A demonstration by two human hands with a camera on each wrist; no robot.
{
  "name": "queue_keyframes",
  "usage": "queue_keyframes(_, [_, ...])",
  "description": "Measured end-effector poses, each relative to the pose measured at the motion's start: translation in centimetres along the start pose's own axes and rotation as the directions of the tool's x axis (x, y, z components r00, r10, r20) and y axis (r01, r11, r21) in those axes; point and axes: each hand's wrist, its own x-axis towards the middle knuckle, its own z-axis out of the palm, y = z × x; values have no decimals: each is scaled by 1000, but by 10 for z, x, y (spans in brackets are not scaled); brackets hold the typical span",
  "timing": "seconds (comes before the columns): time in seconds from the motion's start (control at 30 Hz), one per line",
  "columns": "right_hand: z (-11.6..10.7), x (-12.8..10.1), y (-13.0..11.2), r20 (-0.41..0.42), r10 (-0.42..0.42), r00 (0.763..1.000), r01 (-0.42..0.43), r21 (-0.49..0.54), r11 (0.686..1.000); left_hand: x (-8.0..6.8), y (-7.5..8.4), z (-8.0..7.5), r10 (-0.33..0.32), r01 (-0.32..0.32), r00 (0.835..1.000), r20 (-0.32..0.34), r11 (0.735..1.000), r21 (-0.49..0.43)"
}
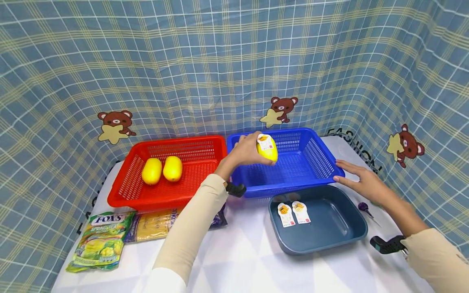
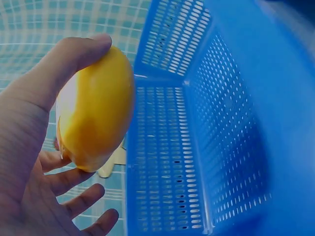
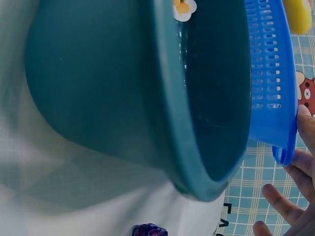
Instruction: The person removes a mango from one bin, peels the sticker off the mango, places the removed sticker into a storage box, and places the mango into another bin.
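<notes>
- Snacks sit at your far left on the surface (image 1: 238,260): a green candy bag (image 1: 100,240) with a yellow packet (image 1: 154,224) just beside it, both in front of the red basket (image 1: 124,187).
- That red basket holds two yellow mangoes (image 1: 162,170) lying side by side, touching or nearly so.
- Your left hand (image 1: 246,151) grips a third mango (image 1: 267,148) with a label on its top end. The left wrist view shows your thumb (image 2: 74,59) curled over the mango (image 2: 96,115) while the lower fingers (image 2: 81,201) spread loosely beneath it, so the grip looks light.
- You hold the fruit in the air over the left part of the blue basket (image 1: 322,158), whose floor shows bare. By my reading you are mid-transfer, with the mango either about to go down or just lifted out; the pictures cannot settle which.
- If it goes down, the next move calls for lowering it near the mesh floor before you loosen the thumb, since a round fruit may roll.
- Your left forearm reaches forward across the surface, wrist bent toward the basket.
- Below the blue basket sits a dark teal tray (image 1: 351,240) with two labels (image 1: 294,213) lying in it.
- Your right hand (image 1: 360,181) lies open, fingers straight, touching the blue basket's right front corner, as if steadying it.
- A small purple object (image 1: 363,206) lies near that wrist.
</notes>
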Motion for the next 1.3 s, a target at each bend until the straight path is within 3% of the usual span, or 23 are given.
queue_keyframes(0.37, [0,0,3,-11,-13,1000,13,3,1000,-57,-1,-19,104,-105,992,-66,994,-14])
queue_keyframes(0.83, [-1,3,1,9,-10,1000,10,-12,1000,-128,-9,-23,161,-162,982,-99,987,-8])
queue_keyframes(1.3, [-3,5,1,18,-12,1000,12,-20,1000,-193,-16,-10,129,-134,988,-86,989,-56])
